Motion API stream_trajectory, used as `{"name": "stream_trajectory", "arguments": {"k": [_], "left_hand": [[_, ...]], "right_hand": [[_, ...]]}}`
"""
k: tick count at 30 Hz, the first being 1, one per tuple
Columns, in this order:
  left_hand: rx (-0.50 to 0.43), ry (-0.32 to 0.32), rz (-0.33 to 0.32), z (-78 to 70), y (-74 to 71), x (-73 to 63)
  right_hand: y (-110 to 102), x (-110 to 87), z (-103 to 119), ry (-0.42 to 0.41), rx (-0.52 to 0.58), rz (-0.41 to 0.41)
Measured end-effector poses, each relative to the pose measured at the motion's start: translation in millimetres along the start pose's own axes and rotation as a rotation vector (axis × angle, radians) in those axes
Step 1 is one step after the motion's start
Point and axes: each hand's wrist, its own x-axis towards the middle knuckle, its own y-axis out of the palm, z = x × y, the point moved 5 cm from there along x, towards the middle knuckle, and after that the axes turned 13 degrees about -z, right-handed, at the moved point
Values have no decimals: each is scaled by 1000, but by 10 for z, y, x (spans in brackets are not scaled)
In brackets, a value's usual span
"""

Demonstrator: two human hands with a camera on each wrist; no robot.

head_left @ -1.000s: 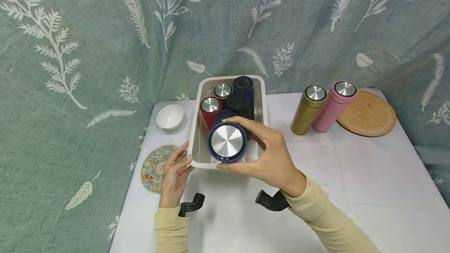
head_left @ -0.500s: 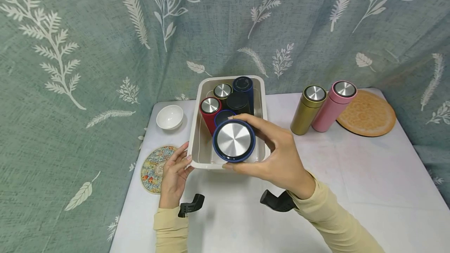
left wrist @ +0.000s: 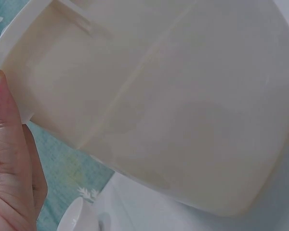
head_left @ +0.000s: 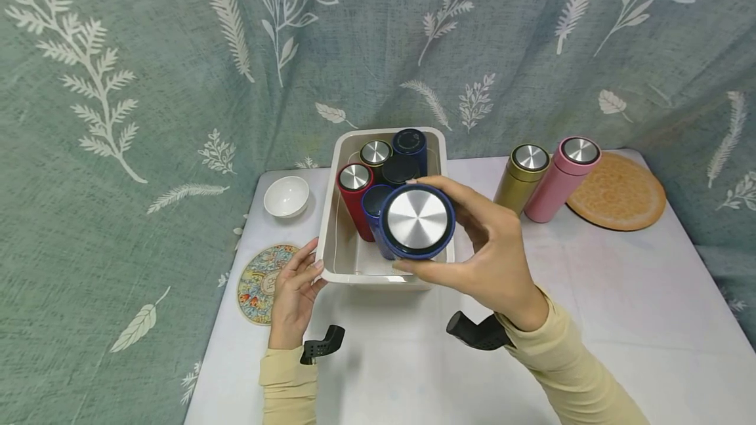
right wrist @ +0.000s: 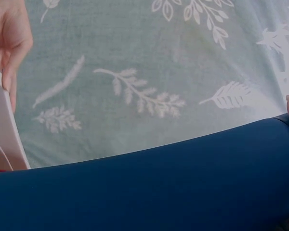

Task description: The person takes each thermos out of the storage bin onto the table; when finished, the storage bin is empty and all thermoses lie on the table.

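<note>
Blue bottle (head_left: pixel 417 220) is up over the front-right part of the off-white bin (head_left: pixel 366 279), and the right hand (head_left: pixel 499 254) has it, thumb and fingers hooked round the lid end. So the steel lid sits just left of the palm. Imo it all turns on the long axis: the head cam looks nearly straight down it, so the body is hidden under the lid. Can't tell if the base is below the bin's rim. Left hand (head_left: pixel 295 290) is farther from it, pinching the bin's front-left edge. 5 bottles stand in the bin, the dark-topped blue bottle (head_left: pixel 377 201) nearest. 2 more, gold bottle (head_left: pixel 514 189) and pink bottle (head_left: pixel 555 185), are off to the right on the counter (head_left: pixel 596 307). Labels? Nothing readable. The navy bottle (head_left: pixel 409 141) has faint lid markings and the patterned round mat (head_left: pixel 256 290) maybe lettering, both too small.
</note>
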Motion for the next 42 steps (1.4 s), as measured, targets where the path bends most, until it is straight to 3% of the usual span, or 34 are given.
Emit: {"name": "stream_trajectory", "arguments": {"k": [14, 35, 42], "left_hand": [[-3, 1, -1, 4, 6, -1], [-3, -7, -1, 12, 8, 9], [-5, -9, -6, 18, 0, 13]], "right_hand": [[-259, 82, -42, -13, -18, -149], [-540, 110, -162, -2, -90, -255], [-631, 120, -187, 47, -20, -296]]}}
